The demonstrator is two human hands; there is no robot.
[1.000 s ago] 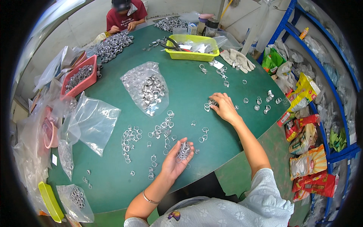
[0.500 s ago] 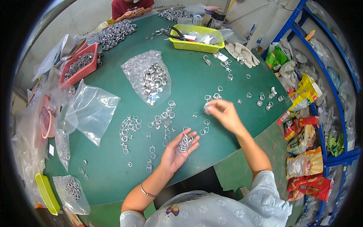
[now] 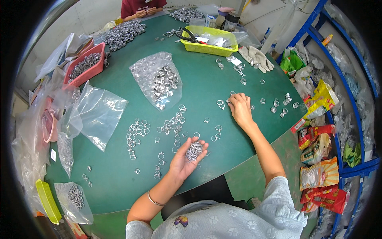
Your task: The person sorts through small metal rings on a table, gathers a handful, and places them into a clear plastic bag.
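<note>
My left hand (image 3: 183, 161) is palm up, fingers curled around a heap of silver rings (image 3: 194, 151); one ring stands up near the fingertips. Farther right, my right hand (image 3: 240, 107) is palm down with its fingers bunched at the tabletop. A bit of silver metal, seemingly a ring, shows at its fingertips; the fingers hide most of it. Two rings (image 3: 220, 104) lie just left of these fingertips. Between my hands is another small group of rings (image 3: 217, 135). More loose rings (image 3: 137, 131) lie in clusters left of my left hand.
A clear bag of rings (image 3: 165, 83) lies mid-table on the green tabletop (image 3: 111, 175). Beyond are a yellow-green basket (image 3: 207, 48), gloves (image 3: 256, 57) and a pink basket (image 3: 89, 71). Another person (image 3: 141, 10) sits at the far side. Blue shelving (image 3: 342, 59) stands at right.
My right hand has moved farther away and slightly right, and its fingers have come down to the tabletop. My left hand stays nearly in place with its rings.
</note>
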